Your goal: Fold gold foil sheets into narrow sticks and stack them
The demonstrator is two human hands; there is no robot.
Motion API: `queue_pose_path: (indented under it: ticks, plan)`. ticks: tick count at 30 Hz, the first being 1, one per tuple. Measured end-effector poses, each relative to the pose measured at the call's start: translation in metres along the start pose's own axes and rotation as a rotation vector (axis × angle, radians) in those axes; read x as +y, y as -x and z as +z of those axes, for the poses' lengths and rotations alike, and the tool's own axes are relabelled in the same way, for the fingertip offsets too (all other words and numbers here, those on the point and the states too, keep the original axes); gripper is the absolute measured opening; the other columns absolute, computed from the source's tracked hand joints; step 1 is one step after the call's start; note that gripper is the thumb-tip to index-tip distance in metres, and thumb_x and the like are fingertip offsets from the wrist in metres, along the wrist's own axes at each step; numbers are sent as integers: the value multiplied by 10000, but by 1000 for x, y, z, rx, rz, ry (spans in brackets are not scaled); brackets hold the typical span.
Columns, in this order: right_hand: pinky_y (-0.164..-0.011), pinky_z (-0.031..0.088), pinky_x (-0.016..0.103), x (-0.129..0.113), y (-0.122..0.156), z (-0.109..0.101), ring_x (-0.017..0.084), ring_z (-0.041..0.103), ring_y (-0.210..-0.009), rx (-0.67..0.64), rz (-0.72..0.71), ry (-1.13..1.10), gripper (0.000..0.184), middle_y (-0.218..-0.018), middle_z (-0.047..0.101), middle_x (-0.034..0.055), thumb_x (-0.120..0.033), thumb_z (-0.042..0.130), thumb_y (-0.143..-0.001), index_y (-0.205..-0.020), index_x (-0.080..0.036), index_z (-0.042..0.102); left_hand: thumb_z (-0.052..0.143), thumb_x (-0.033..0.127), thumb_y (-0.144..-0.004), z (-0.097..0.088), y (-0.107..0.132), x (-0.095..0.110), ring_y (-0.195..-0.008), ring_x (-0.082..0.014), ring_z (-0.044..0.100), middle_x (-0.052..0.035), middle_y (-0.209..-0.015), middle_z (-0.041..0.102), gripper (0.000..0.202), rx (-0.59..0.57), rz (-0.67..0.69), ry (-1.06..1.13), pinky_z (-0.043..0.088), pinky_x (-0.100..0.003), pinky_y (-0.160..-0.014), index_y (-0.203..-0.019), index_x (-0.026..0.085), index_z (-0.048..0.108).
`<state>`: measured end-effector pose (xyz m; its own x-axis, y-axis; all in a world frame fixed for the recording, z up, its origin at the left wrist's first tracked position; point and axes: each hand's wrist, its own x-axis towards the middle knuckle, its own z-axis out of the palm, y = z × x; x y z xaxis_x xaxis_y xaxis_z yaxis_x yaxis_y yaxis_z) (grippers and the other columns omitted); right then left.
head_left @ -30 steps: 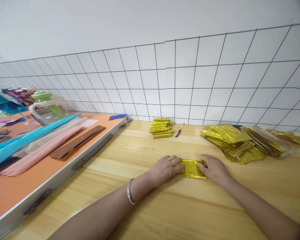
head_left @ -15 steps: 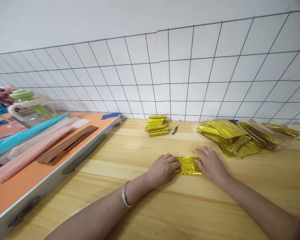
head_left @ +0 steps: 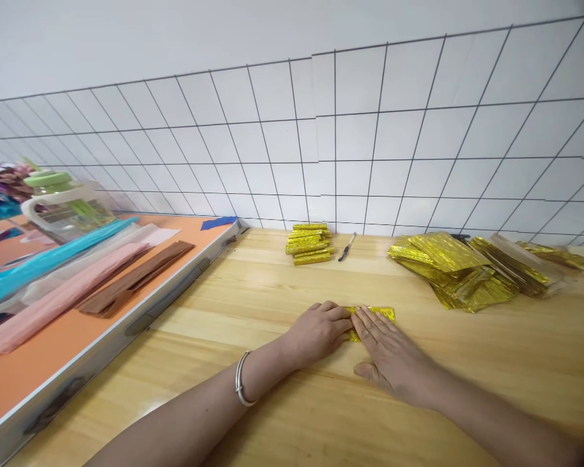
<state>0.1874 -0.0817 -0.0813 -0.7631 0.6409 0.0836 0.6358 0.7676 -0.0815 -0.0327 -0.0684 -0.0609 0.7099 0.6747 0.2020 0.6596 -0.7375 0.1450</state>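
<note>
A small rectangle of shiny gold foil (head_left: 388, 313) lies on the wooden table between my hands, mostly covered by them. My left hand (head_left: 315, 332), with a silver bangle at the wrist, curls its fingers over the foil's left end and holds it down. Across the middle of the foil lies my right hand (head_left: 394, 355), palm down, fingers stretched out and thumb apart. Its fingertips touch or nearly touch the left hand's fingers. The foil's upper right corner shows beyond the right fingers.
Rolled gold foil pieces (head_left: 310, 244) are stacked near the wall beside a pen (head_left: 347, 248). Loose gold foil sheets (head_left: 448, 266) pile up at the back right. On the left, an orange board (head_left: 170, 272) carries blue, pink and brown crepe paper (head_left: 136, 279) and a green-lidded jug (head_left: 53, 188).
My right hand has moved from the foil's right end leftward onto its middle, and its fingers have flattened out. My left hand stays in place. The view has shifted slightly.
</note>
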Motion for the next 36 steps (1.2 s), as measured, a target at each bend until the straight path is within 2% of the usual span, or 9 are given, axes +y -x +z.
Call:
queue_pose_path:
  ticks: [4, 9, 15, 20, 23, 26, 29, 32, 36]
  plan:
    - [-1103, 184, 486, -1, -1, 1, 299, 59, -1382, 1, 34, 12, 759, -1507, 70, 147, -583, 280, -885, -1456, -119, 95, 385, 340, -926, 1, 1, -2, -1077, -201, 493, -52, -1181, 570, 301, -15, -12, -44, 385, -333, -918, -1152, 232, 550]
    - [-1087, 174, 534, -3, -2, 4, 338, 52, -1375, -9, 94, 21, 784, -1503, 86, 168, -613, 284, -867, -1448, -103, 156, 359, 350, -934, 5, 4, -6, -1212, -221, 438, -44, -1348, 468, 358, -28, -17, -93, 361, -355, -954, -1262, 253, 464]
    - [-1091, 174, 524, -2, -1, 3, 337, 54, -1376, 1, 96, 19, 799, -1501, 88, 175, -619, 297, -860, -1443, -86, 175, 348, 334, -936, 7, 6, -5, -1246, -222, 427, -60, -1390, 425, 391, -51, -15, -103, 350, -365, -966, -1313, 252, 407]
    - [-1097, 188, 498, 6, 3, 5, 309, 43, -1381, -11, 82, 17, 771, -1507, 69, 161, -595, 285, -877, -1452, -104, 129, 305, 321, -947, 4, 9, -5, -1299, -206, 367, -95, -1427, 363, 417, -82, -7, -71, 307, -343, -1017, -1347, 223, 372]
    - [-1100, 185, 495, 9, 6, 8, 307, 32, -1381, 1, 79, 25, 763, -1511, 50, 152, -586, 286, -882, -1455, -116, 109, 305, 439, -931, -1, 14, -4, -1339, -237, 291, -127, -1456, 296, 524, -123, 11, -25, 273, -376, -1046, -1396, 199, 292]
    - [-1106, 165, 496, 10, 7, 10, 307, 13, -1381, 3, 80, 38, 765, -1513, 42, 148, -591, 274, -882, -1456, -116, 101, 348, 620, -847, -4, 17, -2, -1374, -306, 168, -168, -1491, 164, 761, -162, 53, 22, 224, -448, -1066, -1437, 170, 178]
    - [-1105, 166, 498, 9, 7, 11, 311, 12, -1380, -8, 81, 46, 777, -1512, 45, 155, -605, 252, -879, -1455, -104, 104, 351, 675, -810, -3, 19, -1, -1380, -343, 96, -170, -1503, 77, 825, -184, 75, 37, 186, -492, -1070, -1444, 185, 152]
    - [-1101, 181, 497, 10, 7, 10, 311, 28, -1380, -16, 84, 48, 774, -1514, 48, 148, -609, 243, -879, -1457, -114, 103, 348, 663, -820, -1, 19, -1, -1384, -337, 82, -149, -1509, 64, 793, -170, 64, 35, 163, -496, -1079, -1442, 209, 161]
    - [-1109, 166, 487, 10, 7, 9, 299, 29, -1382, 0, 84, 53, 771, -1514, 72, 142, -607, 250, -879, -1456, -115, 114, 308, 623, -859, -2, 23, 2, -1390, -288, 101, -119, -1506, 132, 731, -184, 47, 38, 128, -470, -1100, -1444, 218, 146]
